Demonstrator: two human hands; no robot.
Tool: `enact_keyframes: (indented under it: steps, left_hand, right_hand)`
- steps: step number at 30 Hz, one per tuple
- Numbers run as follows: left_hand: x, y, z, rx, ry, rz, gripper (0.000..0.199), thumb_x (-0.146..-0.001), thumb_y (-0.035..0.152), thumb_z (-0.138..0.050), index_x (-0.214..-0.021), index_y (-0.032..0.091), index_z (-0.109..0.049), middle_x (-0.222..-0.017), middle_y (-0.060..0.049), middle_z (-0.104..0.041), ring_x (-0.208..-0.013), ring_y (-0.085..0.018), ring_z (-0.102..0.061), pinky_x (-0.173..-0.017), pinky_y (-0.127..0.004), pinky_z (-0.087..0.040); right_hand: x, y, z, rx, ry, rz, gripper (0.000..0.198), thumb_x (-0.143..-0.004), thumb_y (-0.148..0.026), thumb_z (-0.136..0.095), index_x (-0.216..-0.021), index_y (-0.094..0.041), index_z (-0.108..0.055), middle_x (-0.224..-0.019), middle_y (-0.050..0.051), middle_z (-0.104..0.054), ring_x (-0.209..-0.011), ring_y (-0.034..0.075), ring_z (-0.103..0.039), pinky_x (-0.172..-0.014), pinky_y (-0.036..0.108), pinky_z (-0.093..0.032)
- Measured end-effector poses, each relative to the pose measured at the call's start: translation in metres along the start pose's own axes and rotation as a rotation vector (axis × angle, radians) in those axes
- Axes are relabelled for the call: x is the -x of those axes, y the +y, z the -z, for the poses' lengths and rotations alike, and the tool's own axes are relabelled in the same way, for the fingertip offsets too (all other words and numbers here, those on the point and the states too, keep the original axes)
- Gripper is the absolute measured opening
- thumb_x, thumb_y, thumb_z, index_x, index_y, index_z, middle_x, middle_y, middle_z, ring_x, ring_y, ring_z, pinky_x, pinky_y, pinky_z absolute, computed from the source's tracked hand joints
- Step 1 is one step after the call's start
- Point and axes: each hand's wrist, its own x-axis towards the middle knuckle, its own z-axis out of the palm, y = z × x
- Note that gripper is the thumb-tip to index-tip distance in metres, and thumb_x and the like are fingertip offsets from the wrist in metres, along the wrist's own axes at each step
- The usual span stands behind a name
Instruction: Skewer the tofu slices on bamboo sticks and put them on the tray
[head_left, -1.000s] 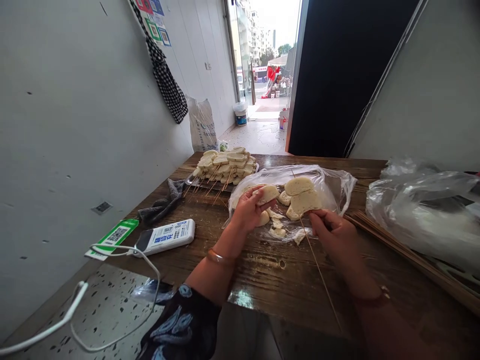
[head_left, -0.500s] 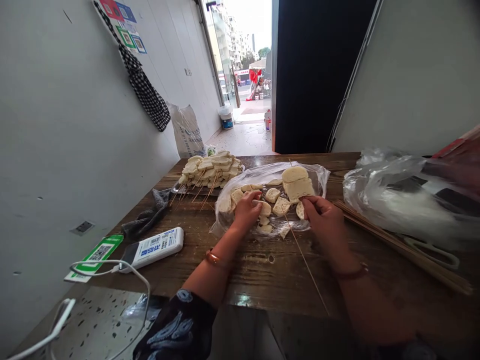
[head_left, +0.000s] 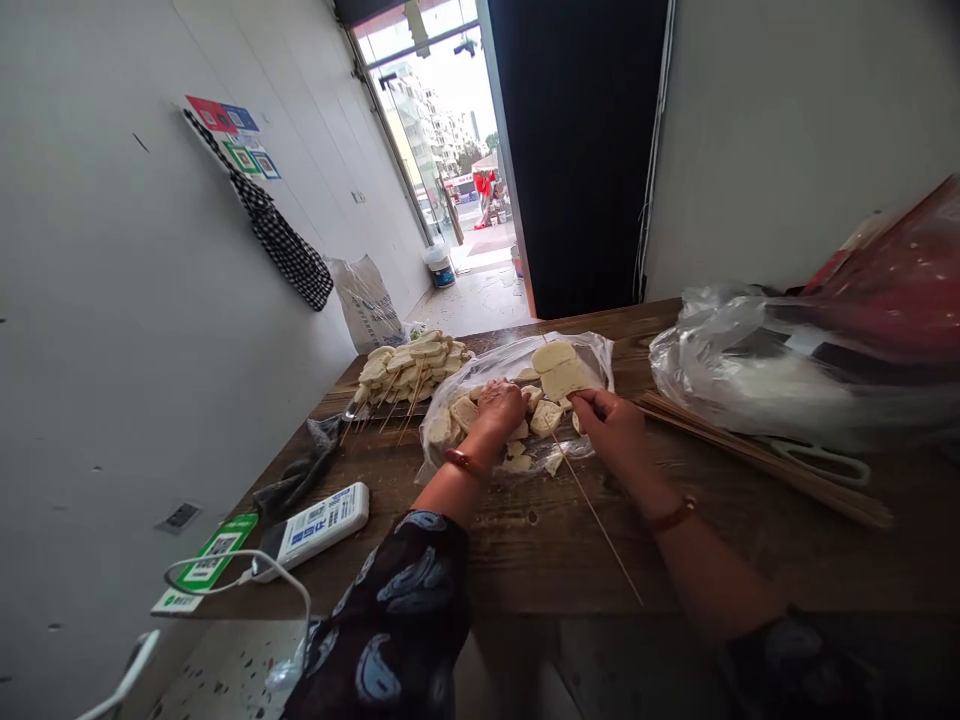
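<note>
My right hand (head_left: 611, 425) pinches two joined pale steamed bun slices (head_left: 559, 370) at their lower edge. A thin skewer tip pokes out of their top; the rest of that stick is hidden. My left hand (head_left: 502, 405) reaches down among loose bun slices (head_left: 546, 418) on a spread clear plastic bag (head_left: 600, 350). Its fingertips are hidden, so whether it grips a slice cannot be told. Another long bamboo skewer (head_left: 596, 515) lies slanting from the loose slices toward the table's near edge.
Skewered slices (head_left: 416, 360) are piled on a tray at back left. A dark cloth (head_left: 300, 475), a white payment device (head_left: 319, 525) with a cable and a green QR card (head_left: 214, 560) lie left. Right are bundled skewers (head_left: 772, 465), scissors (head_left: 825, 462) and plastic bags (head_left: 735, 350).
The view has shifted and tilted. My left hand has turned palm-down over the loose slices, its fingers now hidden. My right hand keeps its grip on the skewered slices.
</note>
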Motion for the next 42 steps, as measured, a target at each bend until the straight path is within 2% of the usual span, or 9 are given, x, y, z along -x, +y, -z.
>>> enact_keyframes:
  steps: [3,6,10,12,16,19,24,30,42]
  left_hand:
    - [-0.003,0.001,-0.006,0.041,-0.001,0.015,0.012,-0.075,0.025,-0.064,-0.074,0.013,-0.068,-0.095,-0.019,-0.065,-0.107,-0.035,-0.056,-0.096,-0.043,-0.036]
    - [-0.005,0.003,-0.005,0.106,0.007,0.019,0.005,-0.071,0.021,-0.064,-0.073,0.017,-0.064,-0.084,-0.013,-0.066,-0.096,-0.03,-0.06,-0.088,-0.04,-0.041]
    - [-0.002,0.0,0.009,0.207,0.071,0.036,0.009,-0.072,0.023,-0.063,-0.076,0.018,-0.057,-0.074,-0.006,-0.062,-0.078,-0.023,-0.061,-0.075,-0.036,-0.046]
    - [0.006,-0.005,0.02,0.415,0.122,0.062,0.014,-0.075,0.027,-0.062,-0.081,0.018,-0.053,-0.075,-0.004,-0.062,-0.074,-0.019,-0.062,-0.072,-0.034,-0.048]
    - [0.039,-0.022,0.038,1.294,0.076,0.135,0.039,-0.071,0.037,-0.072,-0.094,0.02,-0.047,-0.081,-0.001,-0.064,-0.07,-0.017,-0.068,-0.07,-0.035,-0.055]
    - [0.064,-0.033,0.041,1.523,0.036,0.205,0.049,-0.064,0.036,-0.081,-0.095,0.018,-0.047,-0.085,-0.003,-0.067,-0.072,-0.018,-0.07,-0.068,-0.032,-0.057]
    - [0.075,-0.048,0.041,1.673,0.105,0.295,0.046,-0.065,0.03,-0.083,-0.1,0.017,-0.056,-0.089,-0.004,-0.069,-0.074,-0.016,-0.07,-0.067,-0.029,-0.058]
    - [0.075,-0.064,0.045,1.792,0.163,0.296,0.042,-0.068,0.03,-0.081,-0.103,0.014,-0.064,-0.088,-0.006,-0.072,-0.077,-0.018,-0.07,-0.072,-0.03,-0.058]
    - [0.079,-0.069,0.036,1.909,0.209,0.371,0.038,-0.067,0.024,-0.082,-0.1,0.013,-0.068,-0.095,-0.007,-0.072,-0.084,-0.02,-0.07,-0.076,-0.033,-0.059]
  right_hand:
    - [0.0,-0.002,0.001,-0.003,-0.014,0.012,0.034,-0.083,-0.043,-0.054,-0.08,-0.015,-0.072,-0.055,-0.001,-0.059,-0.051,0.013,-0.05,-0.052,0.024,-0.037]
    - [0.0,-0.003,0.001,0.02,-0.004,0.023,0.031,-0.083,-0.041,-0.055,-0.08,-0.015,-0.072,-0.056,0.0,-0.06,-0.052,0.013,-0.05,-0.053,0.024,-0.036]
    - [0.0,-0.003,0.0,0.007,-0.006,0.022,0.032,-0.083,-0.042,-0.055,-0.082,-0.015,-0.073,-0.055,-0.001,-0.058,-0.051,0.013,-0.049,-0.053,0.024,-0.037]
    - [0.001,-0.004,0.0,-0.009,-0.008,0.014,0.032,-0.083,-0.042,-0.055,-0.083,-0.015,-0.073,-0.054,-0.001,-0.058,-0.051,0.013,-0.05,-0.053,0.024,-0.037]
    - [0.005,-0.012,0.0,-0.039,-0.065,-0.004,0.03,-0.083,-0.041,-0.057,-0.081,-0.015,-0.073,-0.052,-0.002,-0.057,-0.051,0.012,-0.049,-0.052,0.024,-0.038]
    - [0.01,-0.017,-0.002,-0.055,-0.165,-0.037,0.032,-0.081,-0.043,-0.058,-0.078,-0.015,-0.073,-0.051,-0.003,-0.055,-0.049,0.012,-0.048,-0.048,0.022,-0.036]
    - [0.02,-0.021,-0.005,0.007,-0.382,-0.014,0.032,-0.082,-0.043,-0.058,-0.08,-0.016,-0.074,-0.053,-0.002,-0.059,-0.049,0.012,-0.049,-0.047,0.023,-0.036]
    - [0.027,-0.02,-0.009,0.187,-0.541,0.062,0.028,-0.083,-0.039,-0.056,-0.079,-0.019,-0.075,-0.065,0.001,-0.069,-0.057,0.016,-0.057,-0.053,0.025,-0.041]
    - [0.035,-0.017,-0.015,0.335,-0.573,0.089,0.024,-0.081,-0.037,-0.058,-0.079,-0.021,-0.075,-0.074,0.003,-0.075,-0.063,0.021,-0.067,-0.058,0.029,-0.048]
